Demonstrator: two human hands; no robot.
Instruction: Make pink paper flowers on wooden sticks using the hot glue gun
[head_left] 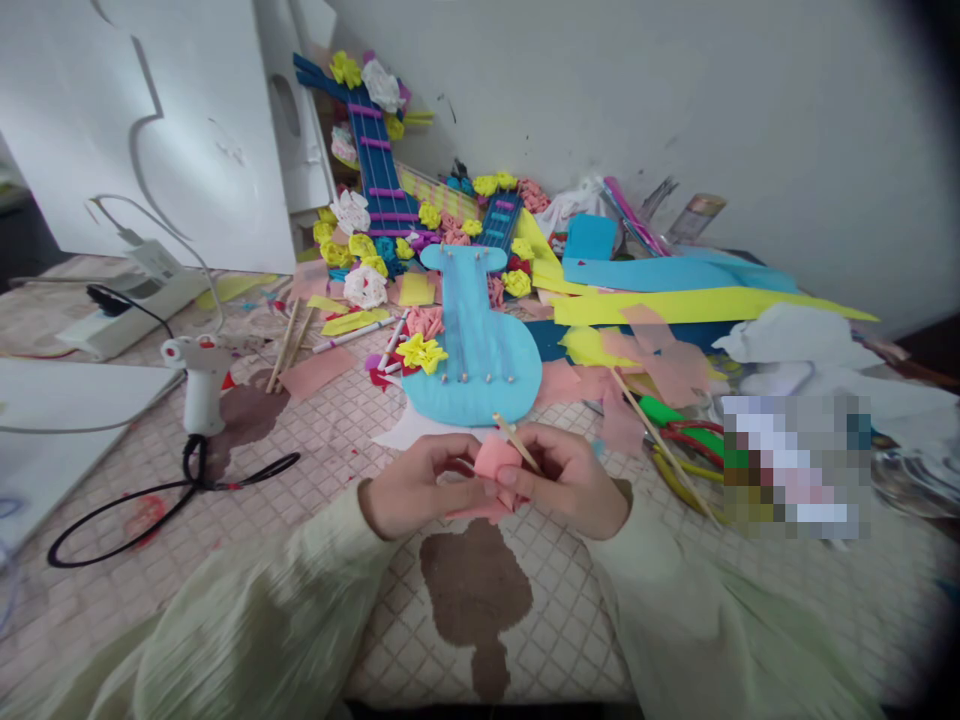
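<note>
Both hands meet low in the middle, over the table. My left hand (pixel 425 487) pinches a piece of pink crepe paper (pixel 495 460) between thumb and fingers. My right hand (pixel 574 480) grips the same paper with its thumb and also holds a thin wooden stick (pixel 516 440), slanting up to the left. Just beyond them lies a light blue guitar shape (pixel 491 345) with strings down its middle and small pegs at both ends. A yellow paper flower (pixel 421 353) sits on its left edge.
A white glue gun (pixel 202 385) with a black cable stands at left, near a power strip (pixel 127 300). Behind are decorated dark blue guitar shapes (pixel 382 170) with paper flowers. Blue and yellow paper strips (pixel 675 308), pliers (pixel 679 480) and another stick (pixel 660 440) lie right.
</note>
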